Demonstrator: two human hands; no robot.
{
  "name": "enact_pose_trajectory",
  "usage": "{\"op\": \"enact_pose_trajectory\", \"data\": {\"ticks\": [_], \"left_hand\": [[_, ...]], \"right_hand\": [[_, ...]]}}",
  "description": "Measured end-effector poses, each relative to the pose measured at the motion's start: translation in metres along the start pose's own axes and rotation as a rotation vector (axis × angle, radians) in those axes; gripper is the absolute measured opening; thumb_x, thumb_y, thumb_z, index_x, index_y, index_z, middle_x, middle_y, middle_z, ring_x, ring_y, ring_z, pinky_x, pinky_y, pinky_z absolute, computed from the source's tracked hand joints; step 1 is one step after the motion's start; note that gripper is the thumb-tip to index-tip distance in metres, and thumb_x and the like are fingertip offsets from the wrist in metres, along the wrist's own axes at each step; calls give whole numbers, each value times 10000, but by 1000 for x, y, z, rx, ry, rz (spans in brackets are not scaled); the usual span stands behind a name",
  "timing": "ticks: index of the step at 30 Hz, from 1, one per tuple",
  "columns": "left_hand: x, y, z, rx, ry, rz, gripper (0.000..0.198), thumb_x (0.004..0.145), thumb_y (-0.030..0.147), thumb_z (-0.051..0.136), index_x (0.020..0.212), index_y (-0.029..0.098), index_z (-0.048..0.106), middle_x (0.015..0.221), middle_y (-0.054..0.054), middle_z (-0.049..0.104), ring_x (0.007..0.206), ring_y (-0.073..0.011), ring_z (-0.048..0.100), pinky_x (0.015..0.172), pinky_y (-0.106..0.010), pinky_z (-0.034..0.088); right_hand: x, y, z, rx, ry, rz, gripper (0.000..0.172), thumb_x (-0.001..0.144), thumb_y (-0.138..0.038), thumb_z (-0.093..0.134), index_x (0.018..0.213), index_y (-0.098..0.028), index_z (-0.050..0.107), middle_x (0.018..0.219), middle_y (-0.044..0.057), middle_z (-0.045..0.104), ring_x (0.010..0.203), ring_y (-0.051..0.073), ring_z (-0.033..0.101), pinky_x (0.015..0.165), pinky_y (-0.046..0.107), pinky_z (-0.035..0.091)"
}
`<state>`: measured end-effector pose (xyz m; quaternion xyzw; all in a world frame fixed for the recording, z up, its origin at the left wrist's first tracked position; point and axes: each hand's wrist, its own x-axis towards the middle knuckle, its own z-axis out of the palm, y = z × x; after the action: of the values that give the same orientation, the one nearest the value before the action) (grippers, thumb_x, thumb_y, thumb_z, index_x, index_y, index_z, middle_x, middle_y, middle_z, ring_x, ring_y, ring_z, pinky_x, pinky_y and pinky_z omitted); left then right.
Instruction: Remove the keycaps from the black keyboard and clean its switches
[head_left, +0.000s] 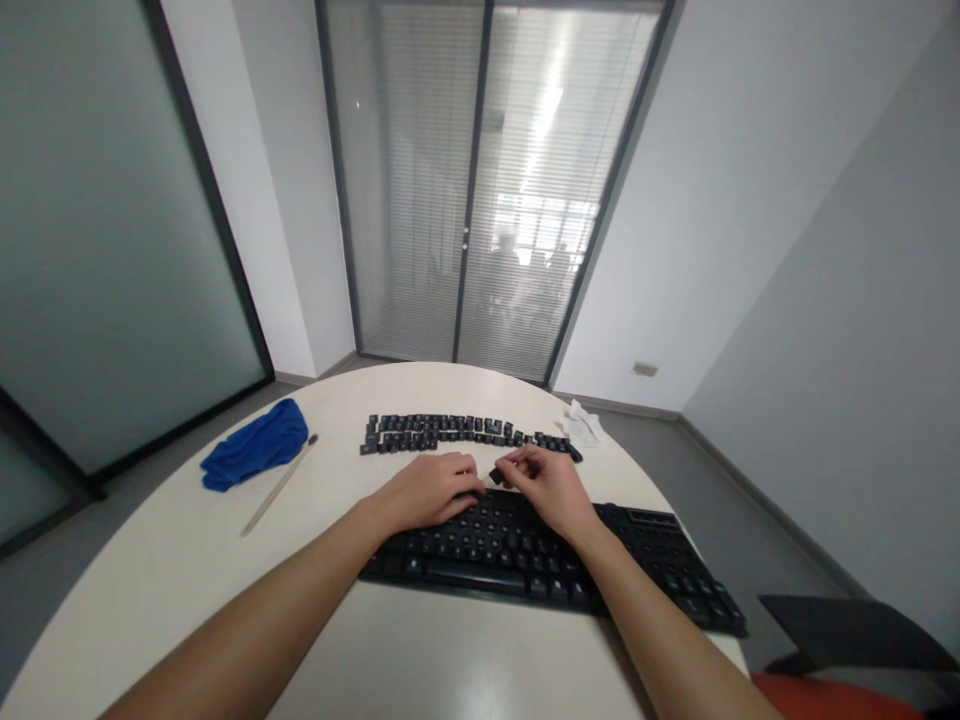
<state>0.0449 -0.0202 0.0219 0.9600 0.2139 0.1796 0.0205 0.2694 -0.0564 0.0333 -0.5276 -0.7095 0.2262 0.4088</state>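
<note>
A black keyboard (480, 575) lies across the table in front of me, with many keycaps off its upper rows. My right hand (551, 490) pinches a small black keycap (496, 476) between thumb and fingertips, just above the keyboard's back edge. My left hand (435, 490) is beside it over the keyboard's upper left, its fingers curled in toward the keycap. A small whitish bit shows at the left fingertips; what it is cannot be made out. Behind both hands, loose keycaps (439, 432) are laid out in rows, partly hidden by the right hand at their right end.
On the round white table (150, 590) a blue cloth (255, 445) lies at the left, with a thin dark-tipped brush (279, 487) next to it. A crumpled white tissue (583, 425) sits at the back right. A black and red chair (855, 640) stands at the lower right.
</note>
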Motion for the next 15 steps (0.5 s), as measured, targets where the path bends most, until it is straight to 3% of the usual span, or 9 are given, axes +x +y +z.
{"op": "enact_pose_trajectory", "data": {"ticks": [8,11,15], "left_hand": [[1,2,-6,-239,48,-16,127,948,254,549,992,238,667,1062,-26,657,994,-182,610,891,-308,466],[2,-2,-10,-313,151,-159,103,921,270,594,984,239,670,1007,-10,677,935,-176,618,870,-305,472],[1,-14,-9,-244,226,-392,121,894,303,621,968,238,692,1026,-19,698,961,-208,612,870,-327,471]], "right_hand": [[2,2,-1,17,0,9,274,876,-410,632,845,-150,713,653,45,724,584,165,644,573,260,477],[2,3,-2,1,4,13,272,876,-411,634,838,-154,715,651,43,726,575,161,631,569,259,468],[2,2,-5,-15,-16,11,262,876,-406,633,822,-164,717,657,41,731,573,159,629,564,256,460]]}}
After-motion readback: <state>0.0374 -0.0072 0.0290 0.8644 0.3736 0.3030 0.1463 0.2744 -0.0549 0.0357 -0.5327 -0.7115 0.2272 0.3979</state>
